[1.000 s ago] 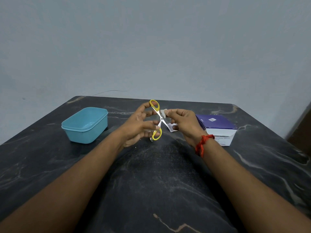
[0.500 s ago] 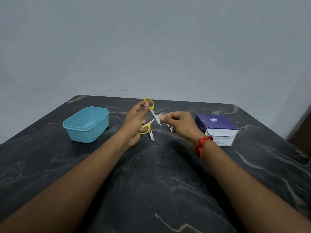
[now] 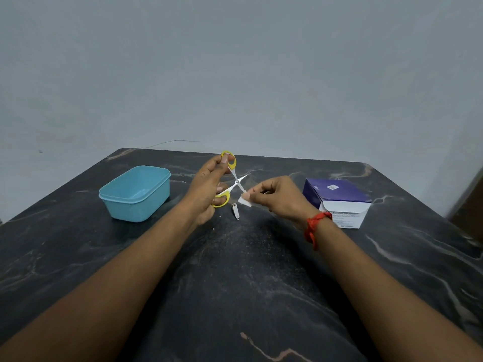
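**Scissors open over mid-table, pad pinched at a blade**

We work above the dark marble table (image 3: 235,296), not far from its far edge. A blue tub (image 3: 136,197) stands apart on the left and a purple box (image 3: 337,197) sits near our right wrist, with open tabletop between them and towards us.

Our left hand (image 3: 206,189) grips the yellow loops of the scissors (image 3: 236,181), whose blades are spread in an X. Our right hand (image 3: 279,197) pinches a small white pad (image 3: 245,202) against the lower blade tip. A nail clipper (image 3: 236,211) lies on the table just below the pad.

The box front reads "Alcohol Swabs"; the finer print is too blurred to read.
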